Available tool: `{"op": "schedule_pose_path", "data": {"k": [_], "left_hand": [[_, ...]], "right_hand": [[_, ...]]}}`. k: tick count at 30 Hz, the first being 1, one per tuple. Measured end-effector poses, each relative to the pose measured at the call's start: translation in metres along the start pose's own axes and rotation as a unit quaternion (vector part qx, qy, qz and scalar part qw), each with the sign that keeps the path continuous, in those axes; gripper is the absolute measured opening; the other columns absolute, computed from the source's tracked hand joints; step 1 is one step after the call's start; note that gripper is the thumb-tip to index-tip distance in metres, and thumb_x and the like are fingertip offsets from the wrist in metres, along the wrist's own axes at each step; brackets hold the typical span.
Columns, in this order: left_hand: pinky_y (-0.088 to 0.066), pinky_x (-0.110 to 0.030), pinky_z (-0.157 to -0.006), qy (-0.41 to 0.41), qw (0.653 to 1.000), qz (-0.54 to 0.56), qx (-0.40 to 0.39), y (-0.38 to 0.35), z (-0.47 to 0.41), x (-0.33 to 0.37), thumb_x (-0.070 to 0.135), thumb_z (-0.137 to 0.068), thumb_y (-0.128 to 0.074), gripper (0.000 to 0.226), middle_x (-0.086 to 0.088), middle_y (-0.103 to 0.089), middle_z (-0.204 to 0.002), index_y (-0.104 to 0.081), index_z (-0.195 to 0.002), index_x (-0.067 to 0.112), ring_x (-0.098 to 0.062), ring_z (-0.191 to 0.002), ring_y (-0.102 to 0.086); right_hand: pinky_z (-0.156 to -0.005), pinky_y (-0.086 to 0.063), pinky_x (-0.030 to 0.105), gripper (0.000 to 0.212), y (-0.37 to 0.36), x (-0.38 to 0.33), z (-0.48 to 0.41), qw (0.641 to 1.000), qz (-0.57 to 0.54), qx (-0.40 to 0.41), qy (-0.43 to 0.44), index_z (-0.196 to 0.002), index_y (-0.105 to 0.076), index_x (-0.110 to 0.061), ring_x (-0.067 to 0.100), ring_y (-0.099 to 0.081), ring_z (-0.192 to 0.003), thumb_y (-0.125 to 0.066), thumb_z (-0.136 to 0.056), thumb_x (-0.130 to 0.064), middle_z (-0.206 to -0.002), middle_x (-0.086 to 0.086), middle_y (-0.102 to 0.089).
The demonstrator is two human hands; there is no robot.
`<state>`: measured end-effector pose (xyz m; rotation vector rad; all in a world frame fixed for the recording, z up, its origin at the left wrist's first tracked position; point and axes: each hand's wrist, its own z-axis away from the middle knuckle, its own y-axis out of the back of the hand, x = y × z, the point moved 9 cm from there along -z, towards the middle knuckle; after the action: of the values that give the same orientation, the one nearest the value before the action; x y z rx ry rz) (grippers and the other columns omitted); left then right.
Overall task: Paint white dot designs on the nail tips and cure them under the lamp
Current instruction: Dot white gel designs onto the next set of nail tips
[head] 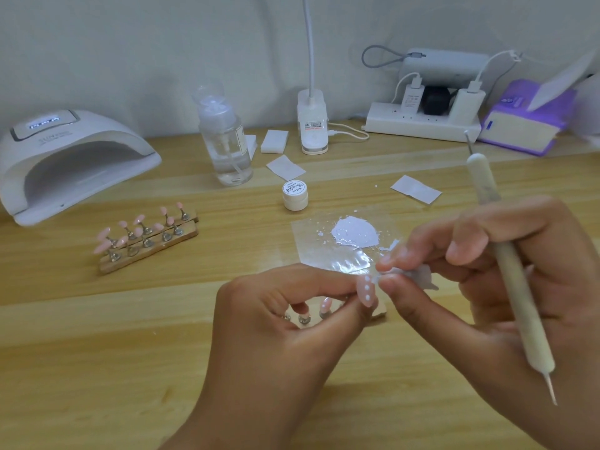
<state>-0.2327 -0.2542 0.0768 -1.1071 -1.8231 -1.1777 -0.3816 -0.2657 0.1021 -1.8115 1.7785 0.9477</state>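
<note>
Head view, so here's the layout: the wooden table (97, 352) runs back to the wall, and its far edge is lined with a power strip (422, 123) and a tissue box (526, 125) in the right corner. The lamp (65, 157) sits far left, its left side cut off by the frame and its mouth opening onto bare wood. A bottle (225, 141) stands just right of it. The stand (146, 241) of pink tips lies near the lamp mouth, not touching. The left hand (285, 326) pinches a tip (367, 292) with three white dots between thumb and forefinger, above a second stand (380, 311) that's mostly hidden under the fingers. The right hand (503, 271) has its fingers curled round the tool (516, 277), one point up and one down. Its thumb and forefinger pinch a grey scrap (418, 277) right at the tip's edge. A sheet (324, 251) with a white paint blob lies just behind both hands. The jar (294, 196) is just past the sheet's back corner, apart from it.
</note>
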Motion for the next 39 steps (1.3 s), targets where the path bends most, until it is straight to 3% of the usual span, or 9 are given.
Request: {"op": "schedule_pose_path", "data": {"k": [9,17,24,29,36,39], "left_hand": [[-0.037,-0.010,-0.055,-0.006,1.000,-0.001,-0.001,-0.0007,0.0008,0.0009,0.029,-0.065,-0.080,0.006,0.018,-0.067,-0.058,-0.078,-0.062,0.034,-0.001,-0.054,-0.048],[-0.037,-0.010,-0.054,0.005,1.000,0.000,-0.001,-0.0013,0.0017,-0.0029,0.030,-0.065,-0.080,0.005,0.018,-0.069,-0.060,-0.079,-0.066,0.035,-0.001,-0.055,-0.049],[-0.035,-0.009,-0.054,0.001,1.000,0.001,0.000,-0.0008,-0.0001,-0.0008,0.029,-0.065,-0.079,0.005,0.019,-0.067,-0.057,-0.079,-0.063,0.034,0.000,-0.055,-0.049],[-0.038,-0.012,-0.054,-0.008,1.000,-0.003,-0.007,-0.0022,-0.0004,-0.0003,0.029,-0.065,-0.080,0.005,0.015,-0.070,-0.061,-0.079,-0.067,0.033,-0.003,-0.056,-0.051],[-0.040,-0.010,-0.059,-0.025,0.999,-0.020,-0.012,-0.0041,0.0009,0.0040,0.026,-0.068,-0.080,0.007,0.020,-0.070,-0.063,-0.077,-0.063,0.030,-0.002,-0.057,-0.061],[-0.038,-0.007,-0.058,-0.014,1.000,-0.013,-0.002,-0.0023,0.0005,0.0022,0.026,-0.066,-0.080,0.005,0.018,-0.070,-0.062,-0.078,-0.063,0.029,0.000,-0.056,-0.058]], "right_hand": [[-0.067,-0.051,0.013,0.050,0.0005,0.0000,-0.0007,1.000,0.016,0.002,0.002,-0.090,-0.041,-0.027,0.012,-0.073,-0.079,-0.071,-0.074,0.009,-0.083,0.002,-0.063],[-0.069,-0.057,0.025,0.047,0.0056,0.0017,-0.0024,1.000,0.009,0.018,-0.004,-0.092,-0.044,-0.029,0.016,-0.072,-0.078,-0.072,-0.074,0.004,-0.083,0.002,-0.065],[-0.070,-0.052,0.015,0.044,-0.0003,0.0004,-0.0030,1.000,0.025,-0.016,0.006,-0.092,-0.043,-0.023,0.012,-0.071,-0.078,-0.071,-0.073,0.006,-0.082,0.000,-0.060],[-0.066,-0.052,0.014,0.048,-0.0015,0.0006,-0.0035,1.000,0.027,-0.008,0.004,-0.091,-0.043,-0.025,0.014,-0.070,-0.074,-0.069,-0.070,0.009,-0.080,0.002,-0.060],[-0.062,-0.042,0.002,0.047,0.0036,0.0049,-0.0034,0.998,0.054,0.018,-0.010,-0.087,-0.043,-0.020,0.005,-0.069,-0.074,-0.075,-0.072,0.011,-0.079,0.001,-0.062],[-0.062,-0.044,0.005,0.041,0.0053,0.0037,-0.0032,0.998,0.052,0.022,-0.002,-0.087,-0.042,-0.019,0.010,-0.070,-0.074,-0.072,-0.073,0.007,-0.079,0.001,-0.062]]}}
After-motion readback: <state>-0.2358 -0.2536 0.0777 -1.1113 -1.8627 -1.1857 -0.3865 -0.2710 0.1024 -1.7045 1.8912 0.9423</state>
